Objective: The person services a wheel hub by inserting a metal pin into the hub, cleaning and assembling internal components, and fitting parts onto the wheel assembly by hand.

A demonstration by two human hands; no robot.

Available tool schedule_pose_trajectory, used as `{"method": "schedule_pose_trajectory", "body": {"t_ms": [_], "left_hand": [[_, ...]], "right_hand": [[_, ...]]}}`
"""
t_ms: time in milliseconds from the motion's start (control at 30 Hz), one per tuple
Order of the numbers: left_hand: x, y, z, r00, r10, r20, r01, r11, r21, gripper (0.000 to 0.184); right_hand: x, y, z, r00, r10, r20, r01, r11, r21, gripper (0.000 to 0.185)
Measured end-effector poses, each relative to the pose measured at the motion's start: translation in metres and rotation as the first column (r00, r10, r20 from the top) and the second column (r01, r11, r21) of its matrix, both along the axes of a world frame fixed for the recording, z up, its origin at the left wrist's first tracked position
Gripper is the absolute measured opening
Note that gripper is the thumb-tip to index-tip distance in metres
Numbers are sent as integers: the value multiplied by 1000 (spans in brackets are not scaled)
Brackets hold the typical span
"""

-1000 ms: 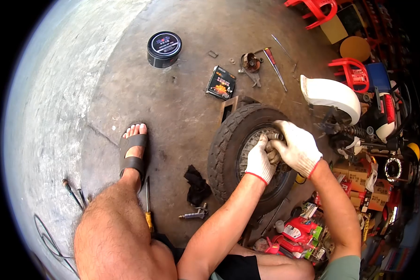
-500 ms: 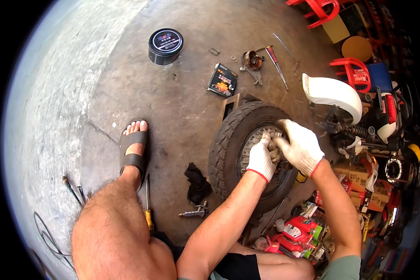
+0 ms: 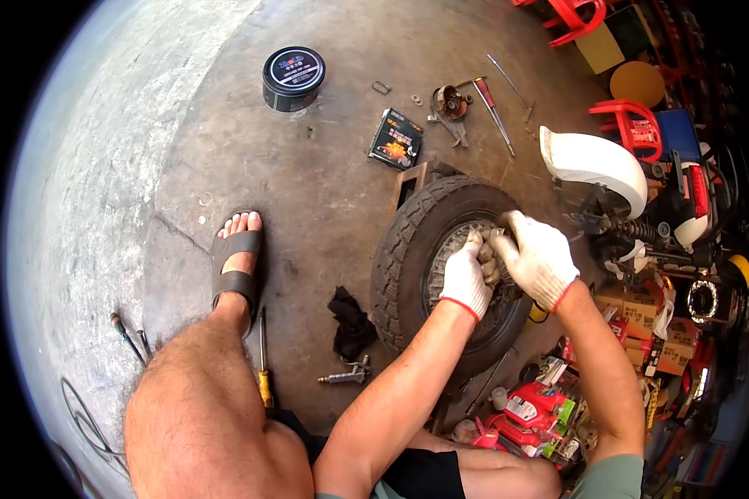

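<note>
Both of my hands wear white knit gloves with red cuffs and meet over the hub of a black-tyred wheel (image 3: 408,258). My left hand (image 3: 468,273) is closed at the hub, its fingers curled round something I cannot make out. Beside it on the right, my right hand (image 3: 534,256) is closed too, thumb and fingers bent toward the hub; what they grip is hidden. The wheel lies tilted on a frame (image 3: 409,181) on the floor. Grey ribbed metal of the hub shows between the gloves.
A black tub (image 3: 294,76), a black box (image 3: 396,138), a rusty round part (image 3: 448,103) and a red screwdriver (image 3: 493,113) lie beyond the wheel. Nearer are a black cloth (image 3: 351,324), an air gun (image 3: 345,373) and a yellow-handled screwdriver (image 3: 265,382). A white fender (image 3: 595,166) stands right.
My right hand has shifted slightly and its fingers have turned at the hub. The small cylindrical piece visible between my hands earlier no longer shows clearly. My left hand stays nearly in place.
</note>
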State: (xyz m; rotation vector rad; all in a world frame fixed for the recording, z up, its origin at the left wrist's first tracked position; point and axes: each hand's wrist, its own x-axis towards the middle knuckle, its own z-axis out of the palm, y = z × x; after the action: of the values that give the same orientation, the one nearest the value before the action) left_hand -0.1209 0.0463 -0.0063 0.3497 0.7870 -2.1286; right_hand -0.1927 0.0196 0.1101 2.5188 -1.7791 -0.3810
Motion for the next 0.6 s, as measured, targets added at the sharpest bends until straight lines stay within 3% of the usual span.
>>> {"method": "schedule_pose_trajectory", "body": {"t_ms": [33, 67, 133, 167, 200, 233, 300, 333, 433, 467, 533, 567, 600], "left_hand": [[4, 1, 3, 998, -11, 57, 15, 998, -55, 35], [7, 1, 7, 993, -21, 112, 33, 993, -110, 36], [1, 4, 1, 996, -13, 89, 23, 994, -104, 36], [-2, 4, -3, 1000, 5, 28, -2, 997, -72, 34], [-1, 2, -2, 999, 24, -30, -25, 999, -37, 34], [0, 1, 0, 1000, -10, 14, 10, 1000, -8, 32], [3, 2, 3, 999, -10, 48, 12, 999, -45, 32], [5, 2, 4, 997, -12, 82, 19, 996, -84, 31], [0, 3, -3, 999, 0, 44, 4, 996, -84, 32], [-2, 2, -4, 1000, 2, 19, -2, 999, -39, 33], [-1, 1, -3, 1000, -8, 26, 8, 1000, -13, 34], [1, 2, -3, 999, -5, 43, 9, 997, -81, 33], [2, 3, -4, 998, -3, 60, 12, 989, -150, 33]], "right_hand": [[9, -6, 6, 954, 254, 157, -240, 965, -102, 29], [10, -4, 4, 954, 254, 157, -240, 965, -100, 29], [15, 4, 5, 997, -25, -72, 30, 997, 71, 31], [21, -1, 6, 940, -210, -270, 259, 952, 162, 32], [15, -1, 5, 940, -211, -269, 260, 952, 160, 32], [5, 0, 2, 989, -97, -115, 106, 991, 79, 30], [10, -5, 7, 970, 200, 136, -195, 980, -47, 28], [11, -5, 7, 970, 201, 137, -196, 980, -45, 28], [16, -6, 5, 953, -186, -238, 222, 965, 136, 31], [13, -5, 5, 953, -188, -237, 224, 966, 133, 31], [11, -4, 7, 999, -25, -43, 26, 1000, 13, 29], [12, -7, 11, 985, 164, 47, -164, 986, -6, 28], [12, -6, 8, 985, 165, 47, -165, 986, -4, 28]]}}
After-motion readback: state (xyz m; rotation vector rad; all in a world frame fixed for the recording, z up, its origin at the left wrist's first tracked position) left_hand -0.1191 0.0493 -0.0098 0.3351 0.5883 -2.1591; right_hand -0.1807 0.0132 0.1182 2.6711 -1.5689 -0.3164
